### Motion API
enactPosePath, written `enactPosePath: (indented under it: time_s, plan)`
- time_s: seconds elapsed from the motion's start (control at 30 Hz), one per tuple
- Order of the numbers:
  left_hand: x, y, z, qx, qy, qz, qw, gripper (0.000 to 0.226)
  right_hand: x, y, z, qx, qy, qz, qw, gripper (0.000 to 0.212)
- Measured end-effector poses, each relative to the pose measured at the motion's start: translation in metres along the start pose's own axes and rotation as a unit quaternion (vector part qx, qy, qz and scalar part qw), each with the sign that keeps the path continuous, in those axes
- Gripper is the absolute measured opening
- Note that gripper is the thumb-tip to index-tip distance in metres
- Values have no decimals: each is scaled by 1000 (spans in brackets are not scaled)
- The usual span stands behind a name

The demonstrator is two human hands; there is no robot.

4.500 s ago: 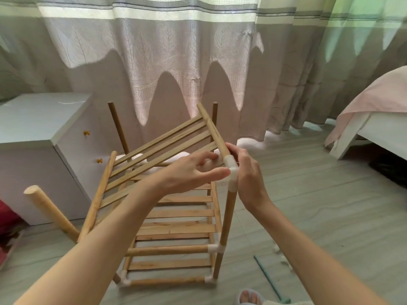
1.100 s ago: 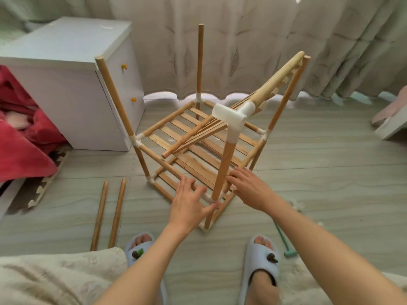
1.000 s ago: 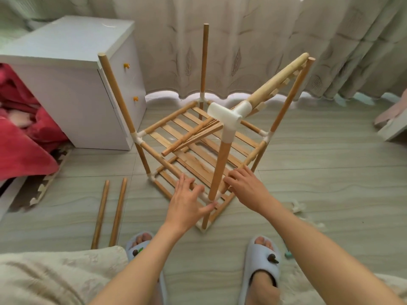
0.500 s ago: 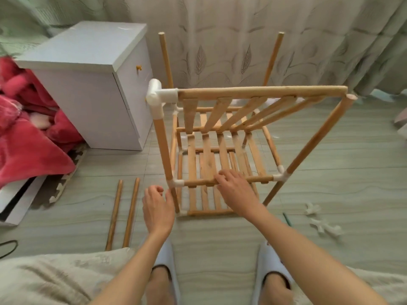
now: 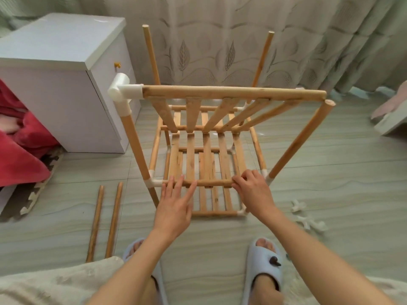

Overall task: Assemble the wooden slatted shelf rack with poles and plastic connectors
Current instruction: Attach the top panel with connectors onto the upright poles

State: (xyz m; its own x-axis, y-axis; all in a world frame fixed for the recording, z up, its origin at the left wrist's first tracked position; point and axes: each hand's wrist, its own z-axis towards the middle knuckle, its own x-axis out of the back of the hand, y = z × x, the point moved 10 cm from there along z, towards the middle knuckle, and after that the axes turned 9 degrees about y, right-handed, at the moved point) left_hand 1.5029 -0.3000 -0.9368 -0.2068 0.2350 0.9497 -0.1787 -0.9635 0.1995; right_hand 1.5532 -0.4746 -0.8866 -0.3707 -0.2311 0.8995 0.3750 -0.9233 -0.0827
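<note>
— Rack [image 5: 207, 150], where is it sitting?

— It is standing on the floor [image 5: 330, 172] right in front of my slippers [image 5: 264, 267], beside the white cabinet [image 5: 66, 84] and before the curtain [image 5: 220, 40]. Two slatted shelves are lying level low down. A third shelf [image 5: 220, 111] is hanging tilted: its near rail is plugged at the left end into a white connector [image 5: 123, 91] on top of the near left pole [image 5: 134, 142], and its right end is sitting just beside the bare top of the near right pole [image 5: 304, 139], not joined to it.

— And your hands?

— My left hand [image 5: 176, 208] is lying flat with the fingers straight, the fingertips [image 5: 174, 183] touching the front rail [image 5: 198, 183] of the middle shelf. My right hand [image 5: 253, 190] is curling its fingers round the same rail, near its right end.

— Anything lying loose?

— Two spare poles [image 5: 105, 221] are lying side by side on the floor to my left, and a few white connectors [image 5: 308, 219] are lying to my right. Two far poles are standing up bare at the back.
</note>
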Motion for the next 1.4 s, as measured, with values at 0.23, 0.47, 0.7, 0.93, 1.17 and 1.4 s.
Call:
enactPosePath:
  time_s: [0.23, 0.47, 0.7, 0.93, 1.17, 1.4]
  plan:
    - [0, -31, 38, 48, -114, 95, 988, 65, -19, -16, 23, -60, -50, -22, 997, 17]
    - [8, -31, 32, 73, -100, 39, 992, 65, -19, -45, 6, -17, -146, 85, 985, 48]
    - [-12, 72, -16, -20, -115, -74, 990, 56, 56, 26, -57, 29, -306, -11, 952, 52]
    - [-40, 201, -2, -142, -165, -56, 974, 52, 82, 182, -103, -189, -296, 14, 936, 48]
    - [-141, 240, -5, -159, -273, -37, 948, 55, -9, 278, -189, -357, -284, 94, 885, 41]
    - [-250, 214, -21, -149, -385, 13, 911, 61, -104, 337, -209, -396, -266, 78, 876, 49]
